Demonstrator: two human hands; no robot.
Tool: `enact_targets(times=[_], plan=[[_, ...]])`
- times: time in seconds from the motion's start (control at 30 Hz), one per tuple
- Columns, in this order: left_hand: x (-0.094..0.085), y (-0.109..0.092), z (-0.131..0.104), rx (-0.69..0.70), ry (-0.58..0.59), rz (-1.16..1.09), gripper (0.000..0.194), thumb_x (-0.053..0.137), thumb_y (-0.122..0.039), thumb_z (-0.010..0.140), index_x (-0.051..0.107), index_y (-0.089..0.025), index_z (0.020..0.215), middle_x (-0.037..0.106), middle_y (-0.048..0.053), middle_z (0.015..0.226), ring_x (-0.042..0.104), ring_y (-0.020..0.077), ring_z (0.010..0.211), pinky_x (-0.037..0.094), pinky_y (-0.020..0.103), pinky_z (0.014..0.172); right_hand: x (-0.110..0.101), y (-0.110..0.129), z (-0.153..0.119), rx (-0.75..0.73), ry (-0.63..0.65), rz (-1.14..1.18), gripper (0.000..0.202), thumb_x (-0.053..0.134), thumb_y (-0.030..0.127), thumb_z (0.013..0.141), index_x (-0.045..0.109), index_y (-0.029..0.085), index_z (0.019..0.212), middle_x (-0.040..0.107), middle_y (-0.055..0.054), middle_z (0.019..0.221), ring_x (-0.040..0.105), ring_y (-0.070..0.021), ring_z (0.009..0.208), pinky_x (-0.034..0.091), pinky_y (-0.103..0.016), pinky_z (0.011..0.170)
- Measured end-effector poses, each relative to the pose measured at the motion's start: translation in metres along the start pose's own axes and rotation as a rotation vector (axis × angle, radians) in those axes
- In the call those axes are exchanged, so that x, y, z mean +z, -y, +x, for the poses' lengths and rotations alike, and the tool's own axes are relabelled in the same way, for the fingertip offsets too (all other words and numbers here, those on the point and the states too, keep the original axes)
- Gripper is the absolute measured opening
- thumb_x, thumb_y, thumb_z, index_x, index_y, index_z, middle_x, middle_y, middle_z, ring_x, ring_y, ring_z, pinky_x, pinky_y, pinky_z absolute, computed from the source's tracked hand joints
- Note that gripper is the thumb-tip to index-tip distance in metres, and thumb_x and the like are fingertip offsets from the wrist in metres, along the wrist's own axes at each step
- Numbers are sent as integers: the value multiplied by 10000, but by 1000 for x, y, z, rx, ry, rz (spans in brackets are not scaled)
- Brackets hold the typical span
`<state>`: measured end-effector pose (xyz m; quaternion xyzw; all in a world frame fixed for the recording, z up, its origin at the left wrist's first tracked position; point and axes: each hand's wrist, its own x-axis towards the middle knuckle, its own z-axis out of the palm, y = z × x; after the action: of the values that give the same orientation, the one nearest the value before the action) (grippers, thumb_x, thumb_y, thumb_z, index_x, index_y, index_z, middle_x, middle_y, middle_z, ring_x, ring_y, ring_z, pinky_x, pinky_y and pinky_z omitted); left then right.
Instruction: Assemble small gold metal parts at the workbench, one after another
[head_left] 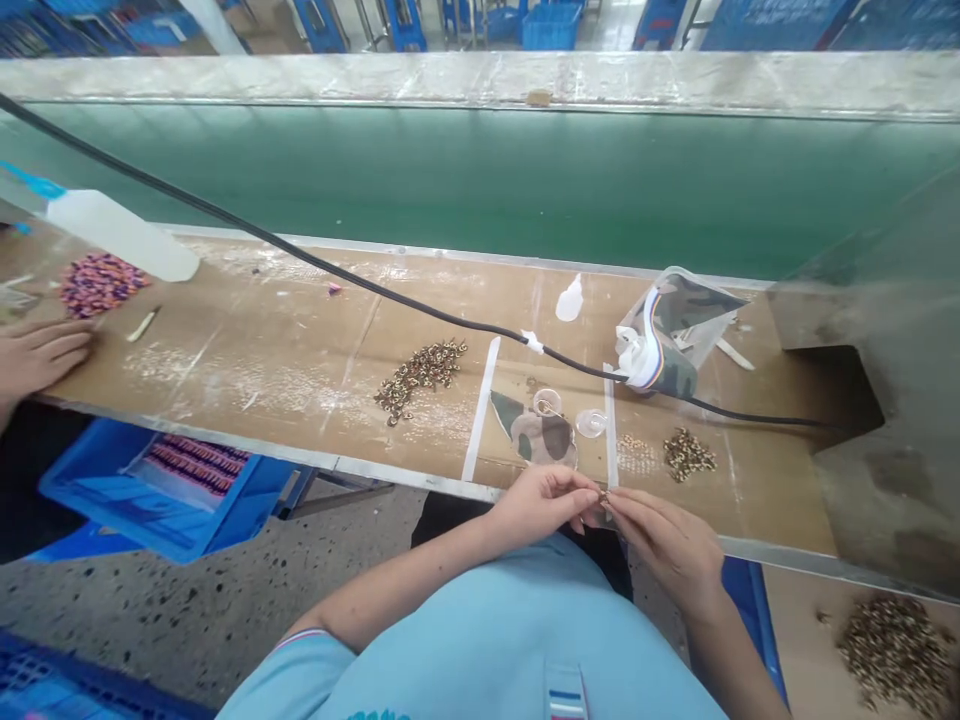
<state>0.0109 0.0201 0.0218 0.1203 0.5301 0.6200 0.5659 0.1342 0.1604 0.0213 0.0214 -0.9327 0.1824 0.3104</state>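
At the table's front edge my left hand and my right hand meet with pinched fingertips. Between them is a tiny brownish piece, mostly hidden by the fingers. Just beyond lies a camouflage-patterned scrap, with a small clear round dish on its edge and another clear disc to the right. A pile of small bronze pieces is to the left, and a smaller pile to the right.
A black cable crosses the table. Behind stand a small white bottle and a camouflage pouch. At far left are a large bottle, a pink-purple pile and another person's hand. A metal panel borders the right.
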Motion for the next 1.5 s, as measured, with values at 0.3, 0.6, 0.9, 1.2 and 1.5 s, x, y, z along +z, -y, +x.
enact_targets(times=[0.3,0.6,0.9,1.2,1.5], plan=[[-1,3,1,-15,-28,25,434,701,-536,671,625,-118,761,624,15,593,552,87,518,456,221,528,3,3,0,-47,7,70,194,589,117,853,678,210,998,727,-49,961,693,-119,813,568,-200,739],[0,5,0,24,-22,58,404,669,-520,712,615,-123,770,612,10,583,514,71,480,434,209,502,5,5,1,52,52,124,131,598,175,855,663,229,955,730,-21,908,694,-117,794,569,-204,742],[-5,12,-1,213,10,238,344,550,-474,833,597,-135,808,560,-1,636,504,70,489,427,207,510,5,3,3,229,150,242,80,585,290,870,632,237,908,709,-1,799,677,-126,706,550,-214,631],[-7,11,-4,364,33,507,255,412,-304,916,594,-151,826,571,4,663,529,73,499,462,214,586,4,3,0,74,79,116,85,574,182,875,627,228,922,719,7,813,679,-101,717,552,-191,685],[-8,9,-8,489,20,755,288,349,-270,934,601,-175,833,601,39,715,541,126,659,464,248,687,4,4,-3,41,47,121,110,606,190,853,670,249,920,731,-2,840,686,-114,696,572,-211,674]])
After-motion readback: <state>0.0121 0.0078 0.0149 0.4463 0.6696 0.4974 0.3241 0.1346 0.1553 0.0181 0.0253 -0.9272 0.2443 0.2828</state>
